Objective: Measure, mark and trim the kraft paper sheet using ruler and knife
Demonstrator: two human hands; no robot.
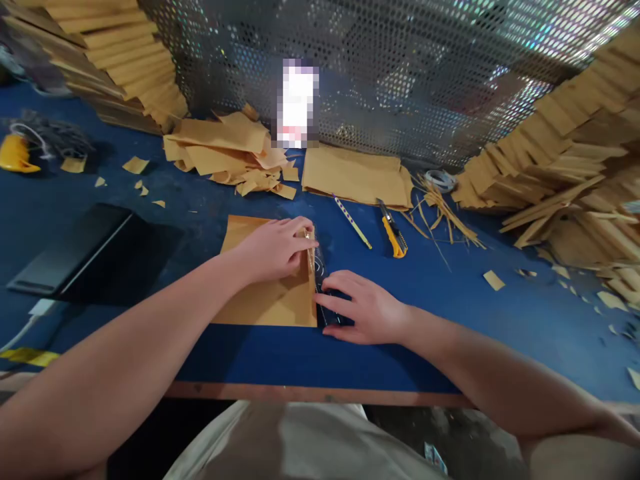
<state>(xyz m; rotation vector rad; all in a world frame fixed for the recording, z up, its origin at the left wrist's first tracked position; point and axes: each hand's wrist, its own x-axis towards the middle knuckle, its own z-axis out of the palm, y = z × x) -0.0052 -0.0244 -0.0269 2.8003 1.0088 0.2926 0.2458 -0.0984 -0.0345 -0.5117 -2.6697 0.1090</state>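
Blue table [450,313], cardboard sheet [265,303] under left hand [275,250], ruler [320,270] under right hand [367,310]

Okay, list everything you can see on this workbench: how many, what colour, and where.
Brown sheet: one, tan, front middle, under the left hand.
Black strip: one, black, along that sheet's right edge.
Utility knife: one, yellow and black, behind the right hand.
Slim stick: one, yellow, left of the knife.
Flat pile: one, tan, by the screen.
Offcut heap: one, tan, back left of middle.
Left stack: one, tan, fanned, back left.
Right stack: one, tan, fanned, right.
Flat slab: one, black, left.
Table: one, blue.
Screen: one, grey perforated metal, behind.
Left hand: flat on the sheet.
Right hand: fingers on the strip.
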